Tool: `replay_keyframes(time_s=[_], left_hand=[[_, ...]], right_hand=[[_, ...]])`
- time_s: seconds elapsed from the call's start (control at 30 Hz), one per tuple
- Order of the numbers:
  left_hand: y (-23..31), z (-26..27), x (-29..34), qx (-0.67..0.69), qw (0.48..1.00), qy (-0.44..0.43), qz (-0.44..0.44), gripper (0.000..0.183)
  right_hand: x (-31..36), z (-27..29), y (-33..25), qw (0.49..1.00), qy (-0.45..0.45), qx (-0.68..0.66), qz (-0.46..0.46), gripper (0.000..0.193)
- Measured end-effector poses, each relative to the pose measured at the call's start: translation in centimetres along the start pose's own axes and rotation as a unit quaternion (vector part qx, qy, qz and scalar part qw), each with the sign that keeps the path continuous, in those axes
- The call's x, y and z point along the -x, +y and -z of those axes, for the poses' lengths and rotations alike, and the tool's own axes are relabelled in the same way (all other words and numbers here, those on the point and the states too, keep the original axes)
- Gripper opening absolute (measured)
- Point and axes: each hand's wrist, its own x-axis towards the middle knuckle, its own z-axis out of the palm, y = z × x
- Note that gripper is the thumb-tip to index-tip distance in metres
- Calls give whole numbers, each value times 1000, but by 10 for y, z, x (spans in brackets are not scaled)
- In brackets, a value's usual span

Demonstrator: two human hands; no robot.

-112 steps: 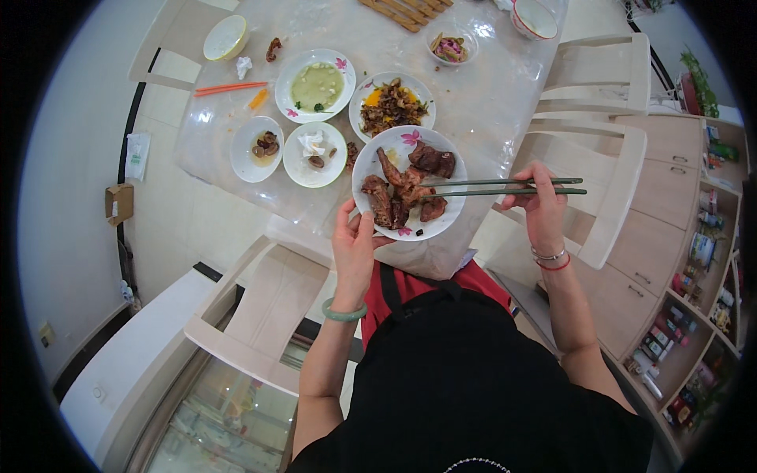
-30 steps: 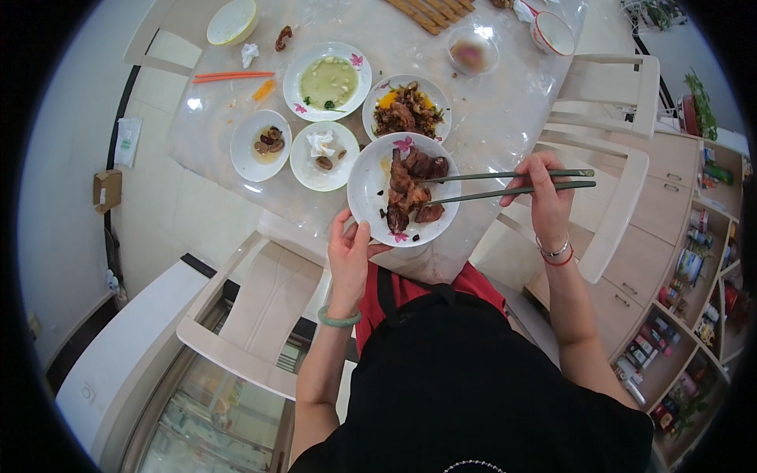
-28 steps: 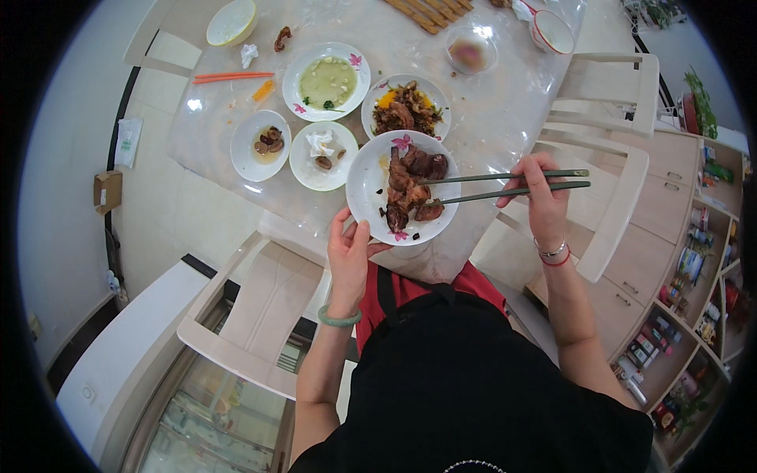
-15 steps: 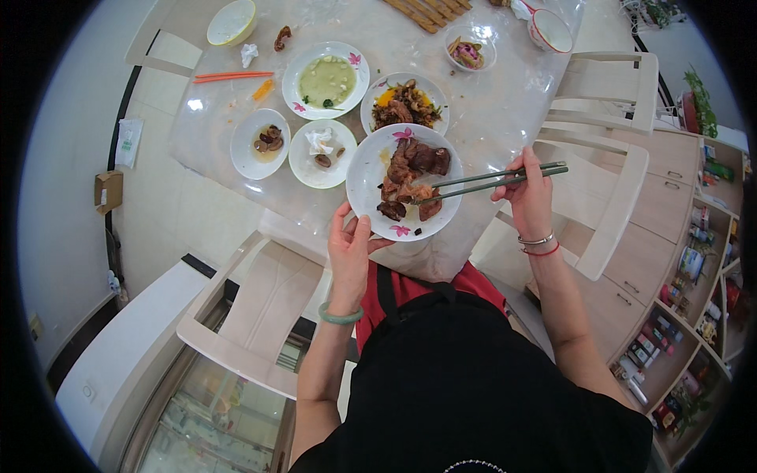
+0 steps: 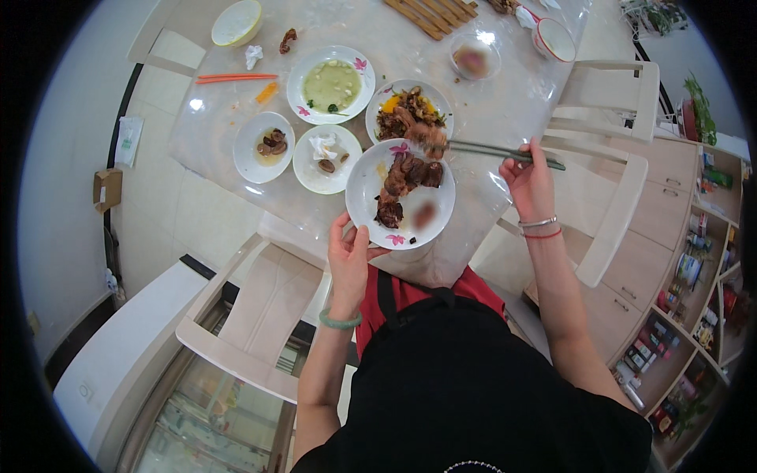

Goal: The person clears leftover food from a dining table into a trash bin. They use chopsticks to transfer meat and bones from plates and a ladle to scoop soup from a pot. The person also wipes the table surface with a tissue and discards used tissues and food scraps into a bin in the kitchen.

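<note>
My left hand (image 5: 348, 264) grips the near-left rim of a white plate (image 5: 363, 197) with pink flower marks, raised at the table's near edge. Chunks of dark brown meat (image 5: 402, 175) lie on this plate. In my right hand (image 5: 527, 187) is a pair of dark green chopsticks (image 5: 489, 150), their tips pointing left. A blurred piece of meat (image 5: 426, 135) is at the tips, over the far rim of the held plate. Just beyond stands another plate (image 5: 447, 104) with chopped brown and yellow food; the piece overlaps its near edge in view.
Left of the plates stand a small bowl (image 5: 241, 164) with brown pieces, a bowl (image 5: 303, 177) with crumpled tissue, and a dish of green soup (image 5: 335, 81). Orange chopsticks (image 5: 236, 77) lie farther left. White chairs (image 5: 603, 177) flank the table; a slatted wooden mat (image 5: 430, 16) lies at the far side.
My right hand has moved the chopsticks up and away from the plate's middle, lifting a piece of meat toward the far plate. The held plate has shifted slightly nearer me.
</note>
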Motion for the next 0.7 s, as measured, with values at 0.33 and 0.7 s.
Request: replay_keyframes(time_s=[0.33, 0.7], left_hand=[[-10, 8, 8, 0, 1000, 12, 24, 34], [-4, 3, 8, 15, 1000, 5, 10, 34]], right_hand=[[-68, -52, 34, 995, 44, 13, 85, 33], [-86, -76, 24, 986, -25, 134, 101, 28]])
